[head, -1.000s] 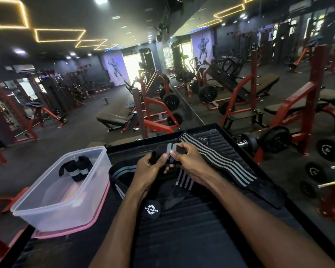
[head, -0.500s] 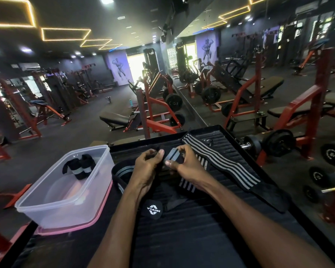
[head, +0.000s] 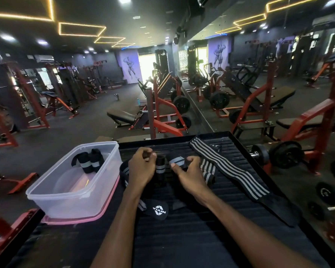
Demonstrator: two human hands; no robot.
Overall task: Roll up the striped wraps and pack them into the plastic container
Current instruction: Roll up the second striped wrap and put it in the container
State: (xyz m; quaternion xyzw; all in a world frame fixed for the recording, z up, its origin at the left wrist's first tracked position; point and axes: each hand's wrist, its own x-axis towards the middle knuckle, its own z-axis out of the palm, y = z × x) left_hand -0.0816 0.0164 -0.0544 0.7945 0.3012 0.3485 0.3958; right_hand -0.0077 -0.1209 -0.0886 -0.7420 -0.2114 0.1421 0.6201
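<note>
My left hand (head: 141,169) and my right hand (head: 190,175) both grip a black wrap with grey stripes (head: 175,161), stretched between them above the black ribbed table (head: 182,238); a short part of it (head: 160,169) hangs down between the hands. A long striped wrap (head: 226,169) lies flat to the right of my right hand. Another striped wrap (head: 124,170) curls beside my left wrist. The clear plastic container (head: 70,192) stands at the left, with two rolled wraps (head: 87,161) leaning in its far corner.
The container rests on a pink lid (head: 81,220). A black logo tab (head: 159,209) lies between my forearms. The table's raised rim (head: 246,149) is close on the right, with dumbbells (head: 278,155) and red benches beyond. A mirror wall runs ahead.
My hands have moved apart, pulling the wrap out between them. The camera has shifted slightly.
</note>
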